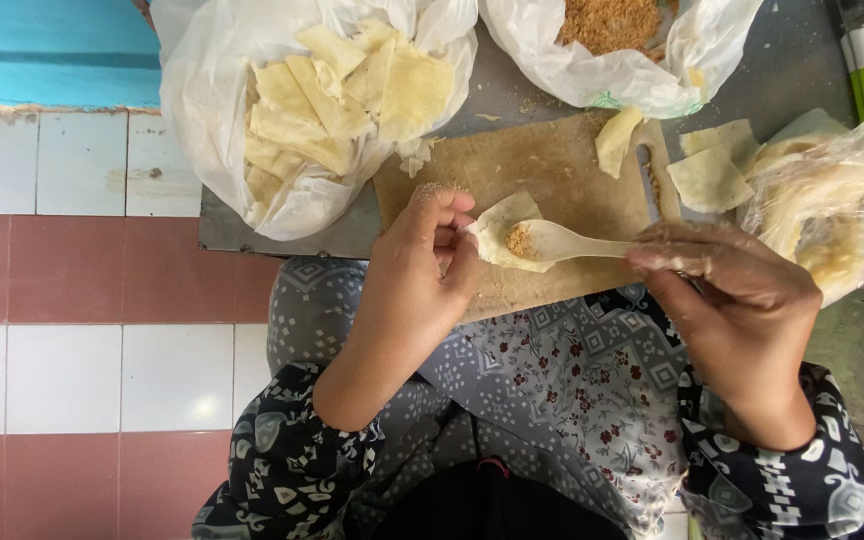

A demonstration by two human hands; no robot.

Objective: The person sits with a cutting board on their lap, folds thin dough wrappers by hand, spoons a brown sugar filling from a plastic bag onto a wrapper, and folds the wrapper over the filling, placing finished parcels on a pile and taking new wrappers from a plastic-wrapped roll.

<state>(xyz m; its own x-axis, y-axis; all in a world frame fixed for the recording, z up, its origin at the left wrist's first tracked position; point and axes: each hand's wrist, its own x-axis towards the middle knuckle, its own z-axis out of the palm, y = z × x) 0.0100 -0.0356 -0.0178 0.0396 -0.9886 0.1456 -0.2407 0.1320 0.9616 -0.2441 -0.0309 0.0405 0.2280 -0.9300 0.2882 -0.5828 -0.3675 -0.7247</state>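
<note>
My left hand [422,260] pinches the dough wrapper [500,232] over the cutting board [552,170]'s near edge; my right hand [732,290] grips the spoon [572,241]. Bags crowd the far side.

1. Cutting board [552,165]: bare strip in the middle, open to a hand from above.
2. Back edge blocked by the bag of wrappers [252,110] on the left and the bag of crumbs [632,60] on the right.
3. Right side crowded: loose wrappers [709,165] and a clear bag [837,200].
4. Near edge of the board taken up by the left hand [422,270], the spoon [572,240] and the right hand [742,300].
</note>
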